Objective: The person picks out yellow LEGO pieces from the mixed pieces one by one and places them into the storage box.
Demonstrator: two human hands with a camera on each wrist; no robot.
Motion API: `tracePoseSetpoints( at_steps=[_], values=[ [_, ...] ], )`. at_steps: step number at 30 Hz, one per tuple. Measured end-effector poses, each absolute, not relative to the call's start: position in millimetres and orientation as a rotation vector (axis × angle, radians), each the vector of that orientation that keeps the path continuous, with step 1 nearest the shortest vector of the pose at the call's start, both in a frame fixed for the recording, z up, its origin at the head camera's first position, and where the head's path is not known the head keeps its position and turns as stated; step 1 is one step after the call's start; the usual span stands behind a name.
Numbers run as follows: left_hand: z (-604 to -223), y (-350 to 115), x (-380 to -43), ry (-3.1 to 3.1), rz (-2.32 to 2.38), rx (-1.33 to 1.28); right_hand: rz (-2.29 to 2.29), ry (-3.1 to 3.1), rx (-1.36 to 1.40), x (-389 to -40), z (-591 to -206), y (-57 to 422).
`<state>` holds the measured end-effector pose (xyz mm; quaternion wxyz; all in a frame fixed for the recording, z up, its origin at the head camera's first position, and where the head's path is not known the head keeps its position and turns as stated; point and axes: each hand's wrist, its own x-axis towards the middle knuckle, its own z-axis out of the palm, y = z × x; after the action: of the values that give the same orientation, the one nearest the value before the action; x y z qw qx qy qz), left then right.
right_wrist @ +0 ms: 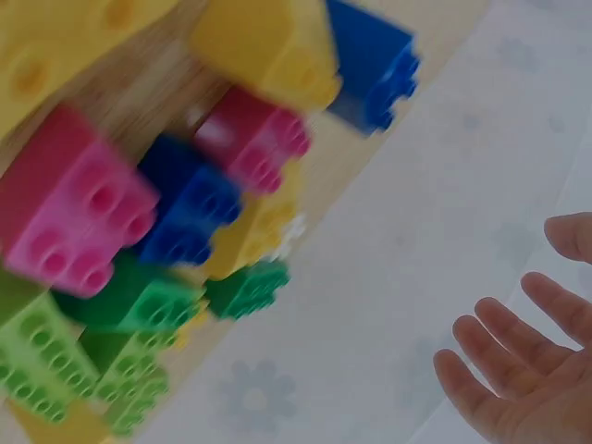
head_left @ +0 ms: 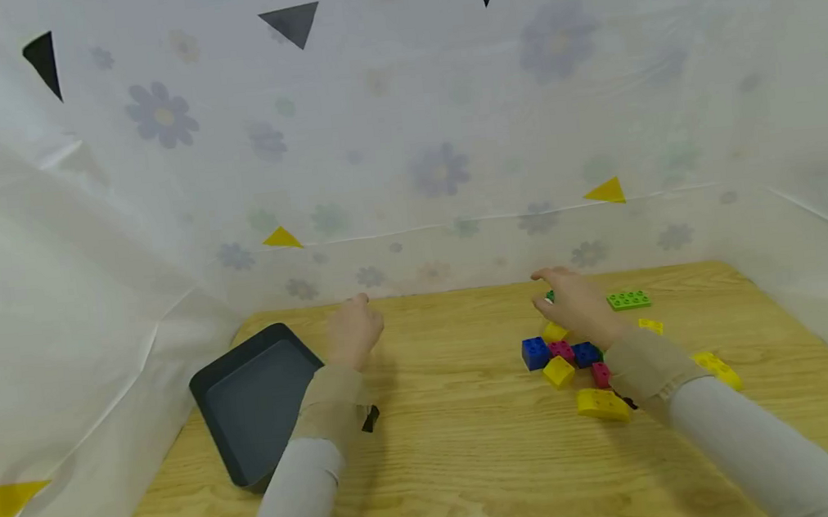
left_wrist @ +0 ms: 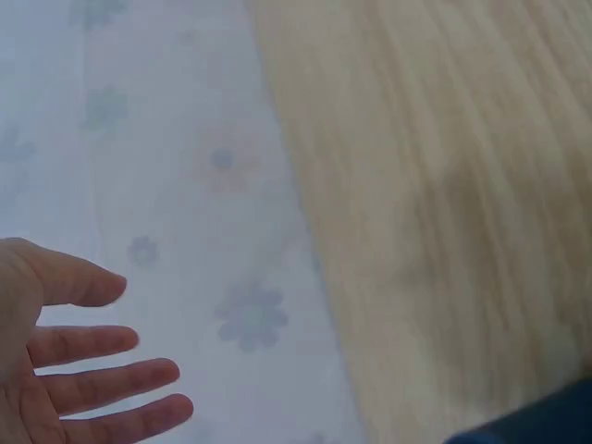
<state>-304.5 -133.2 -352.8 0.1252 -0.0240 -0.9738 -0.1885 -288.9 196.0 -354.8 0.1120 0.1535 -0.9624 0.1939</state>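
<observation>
My left hand [head_left: 355, 329] hovers beside the right edge of a dark grey tray [head_left: 231, 432]. In the left wrist view its fingers are fairly straight and spread, with nothing between them. Over the far part of a heap of toy bricks is my right hand [head_left: 579, 306], holding nothing, fingers apart in the right wrist view. Around and under it lie a blue brick [head_left: 536, 353], a pink brick [right_wrist: 79, 208], a yellow brick [head_left: 559, 372], a dark green brick [right_wrist: 248, 289] and a light green brick [head_left: 629, 300]. The right forearm hides some bricks.
A rounded yellow brick [head_left: 602, 405] lies at the near side of the heap, another yellow brick [head_left: 718, 370] farther right. The wooden table [head_left: 458, 419] ends at a floral white curtain [head_left: 391, 170], which also encloses both sides. The tray stands at the table's left.
</observation>
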Motion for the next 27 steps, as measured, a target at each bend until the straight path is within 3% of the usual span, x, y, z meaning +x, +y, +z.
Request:
tracePoseSetpoints(
  at_steps=[12, 27],
  values=[
    [-319.4, -184.2, -276.1, -2.787, -0.572, 0.190, 0.844, -2.683, 0.638, -280.2, -356.9, 137.5],
    [-328.8, -244.0, -221.9, -2.698, -0.632, 0.350, 1.068, -2.658, 0.642, -282.7, -377.1, 71.8]
  ],
)
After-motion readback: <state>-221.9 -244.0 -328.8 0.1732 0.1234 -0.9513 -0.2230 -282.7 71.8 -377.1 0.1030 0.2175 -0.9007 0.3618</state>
